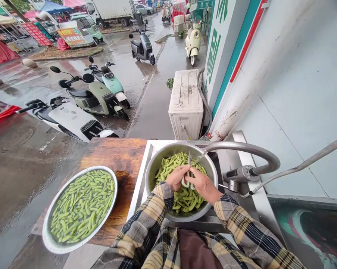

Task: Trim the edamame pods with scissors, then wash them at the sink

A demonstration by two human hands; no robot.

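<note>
Wet street (pixel 112 45) spans the upper left. Low centre, left hand (pixel 177 178) and right hand (pixel 203 184) meet, clasped on scissors (pixel 189 158) above pods (pixel 189 200) in a bowl (pixel 150 176); a wet grip could slip, the tip nicking skin.

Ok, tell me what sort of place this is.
Probably an outdoor washing spot on a wet roadside, perhaps by a market: a steel sink with a curved faucet sits beside the wall, scooters are parked nearby, and canopies stand beyond.
</note>
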